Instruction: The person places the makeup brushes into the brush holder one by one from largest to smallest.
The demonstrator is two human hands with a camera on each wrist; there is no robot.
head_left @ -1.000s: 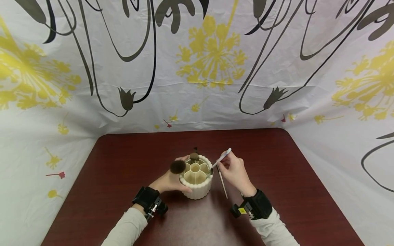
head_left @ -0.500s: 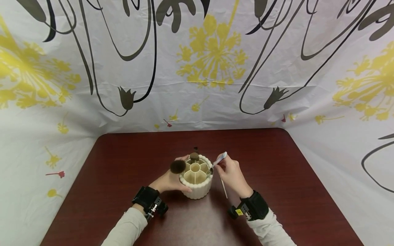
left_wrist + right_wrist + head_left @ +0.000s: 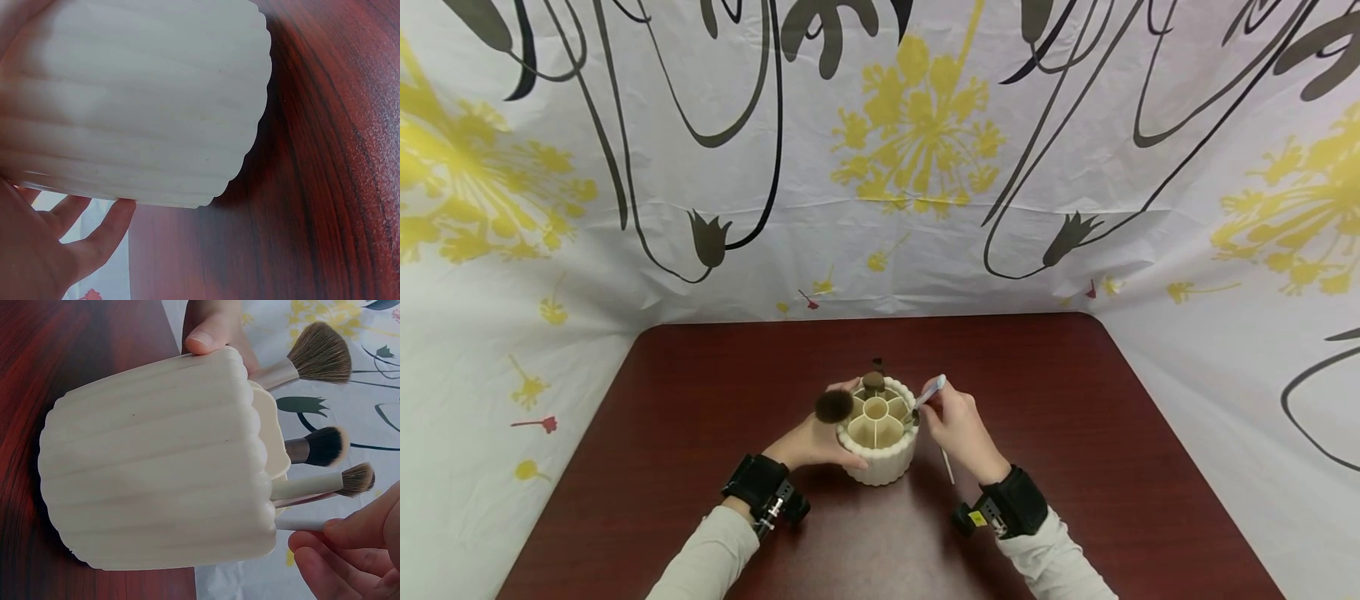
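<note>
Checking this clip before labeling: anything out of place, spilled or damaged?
Only a thin pale stick lying loose on the table, seemingly partly hidden by the right hand: odd, since several brushes stand in the cream holder. No spill or damage visible.

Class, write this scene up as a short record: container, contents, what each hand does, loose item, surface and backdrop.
Container: cream ribbed holder, upright, divided inside
Contents: several brushes, including a wide brush and a dark-bristled brush
Left hand: grips the holder's side
Right hand: pinches a pale handle at the rim; its lower end is hidden
Loose item: thin pale stick, partly hidden by the right hand
Surface: dark red-brown table
Backdrop: white cloth, floral print
</note>
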